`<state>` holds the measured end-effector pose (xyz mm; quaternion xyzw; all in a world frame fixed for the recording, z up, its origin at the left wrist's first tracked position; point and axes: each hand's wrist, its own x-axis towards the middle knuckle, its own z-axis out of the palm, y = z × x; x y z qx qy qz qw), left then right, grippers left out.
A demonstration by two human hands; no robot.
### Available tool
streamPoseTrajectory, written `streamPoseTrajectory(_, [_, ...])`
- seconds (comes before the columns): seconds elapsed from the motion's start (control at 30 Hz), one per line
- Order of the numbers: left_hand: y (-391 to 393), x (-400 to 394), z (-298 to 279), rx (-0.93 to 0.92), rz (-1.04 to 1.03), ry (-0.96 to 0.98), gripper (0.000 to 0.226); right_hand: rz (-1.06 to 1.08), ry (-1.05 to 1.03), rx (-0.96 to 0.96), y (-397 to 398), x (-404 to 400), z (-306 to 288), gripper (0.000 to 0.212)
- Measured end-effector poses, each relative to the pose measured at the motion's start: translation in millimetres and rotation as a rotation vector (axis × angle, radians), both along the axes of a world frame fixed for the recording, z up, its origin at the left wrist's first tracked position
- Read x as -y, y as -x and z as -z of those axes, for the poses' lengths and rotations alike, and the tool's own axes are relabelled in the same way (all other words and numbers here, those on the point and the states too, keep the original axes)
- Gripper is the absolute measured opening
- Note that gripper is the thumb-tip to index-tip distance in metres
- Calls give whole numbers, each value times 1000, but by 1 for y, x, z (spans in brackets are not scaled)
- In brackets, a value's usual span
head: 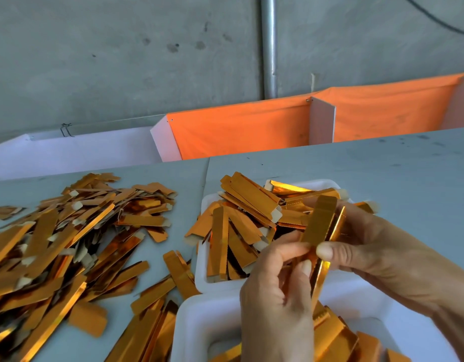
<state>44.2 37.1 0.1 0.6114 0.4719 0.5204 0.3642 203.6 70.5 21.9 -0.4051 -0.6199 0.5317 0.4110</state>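
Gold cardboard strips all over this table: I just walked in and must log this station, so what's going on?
A person pinches one shiny gold folded cardboard piece between the fingers of the left hand and right hand, above two white foam trays. The far tray holds more such pieces; a loose heap lies on the grey table at left.

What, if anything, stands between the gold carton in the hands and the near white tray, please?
Nothing visible does. The left hand and right hand pinch the gold carton directly above the near white tray; only other gold cartons lie inside it.
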Motion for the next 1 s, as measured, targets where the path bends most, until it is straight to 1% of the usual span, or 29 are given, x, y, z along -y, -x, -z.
streamPoseTrajectory(0.1, [5,-2,4,123,97,112,24,5,14,-22,4,0,2,48])
streamPoseTrajectory(0.17, [7,-4,3,190,156,193,25,-5,7,-2,4,1,3,44])
streamPoseTrajectory(0.23, [10,-6,2,258,146,220,28,-46,21,-19,3,2,3,52])
streamPoseTrajectory(0.33, [13,-8,2,320,102,201,29,-141,106,-126,-5,2,1,58])
streamPoseTrajectory(0.4, [13,-7,3,291,91,151,32,-191,139,-135,-9,1,0,58])
streamPoseTrajectory(0.47, [12,-6,3,231,81,100,34,-204,126,-76,-8,0,0,51])
streamPoseTrajectory(0.57, [10,-6,4,112,45,25,35,-158,94,9,-3,-1,3,41])
streamPoseTrajectory(0.67, [8,-5,3,29,3,-37,34,-110,86,13,-1,-2,4,41])
streamPoseTrajectory(0.8, [7,-3,3,-56,-38,-31,38,-104,85,7,2,-1,3,38])
streamPoseTrajectory(0.93, [7,-2,2,-78,-22,46,44,-106,104,7,5,0,2,27])
streamPoseTrajectory(1.0, [9,-2,0,-74,-5,72,44,-104,109,10,7,1,1,25])
